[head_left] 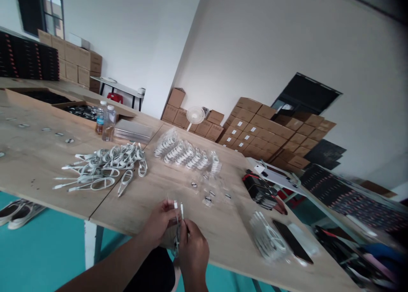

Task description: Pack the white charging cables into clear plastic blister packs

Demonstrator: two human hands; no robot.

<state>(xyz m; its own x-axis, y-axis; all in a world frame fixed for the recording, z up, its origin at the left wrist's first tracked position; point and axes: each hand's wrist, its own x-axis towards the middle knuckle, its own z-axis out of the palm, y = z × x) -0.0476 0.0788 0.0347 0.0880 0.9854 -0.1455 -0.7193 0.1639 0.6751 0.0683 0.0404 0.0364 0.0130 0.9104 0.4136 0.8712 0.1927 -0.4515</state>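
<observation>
A coiled white charging cable is held upright over the front edge of the table, its two connector ends pointing up side by side. My right hand is closed around it from the right. On the other side, the fingers of my left hand are pinched beside the connectors, at what looks like a thin clear plastic bag, only faintly visible. Left of my hands lies a heap of loose white cables. Beyond them, several flat clear bags with small black-and-white labels are scattered on the wood.
Bagged cables lie in rows across the wooden table. More bagged cables are at right, beside a dark phone. Two bottles stand by a shallow carton. Stacked cardboard boxes line the wall.
</observation>
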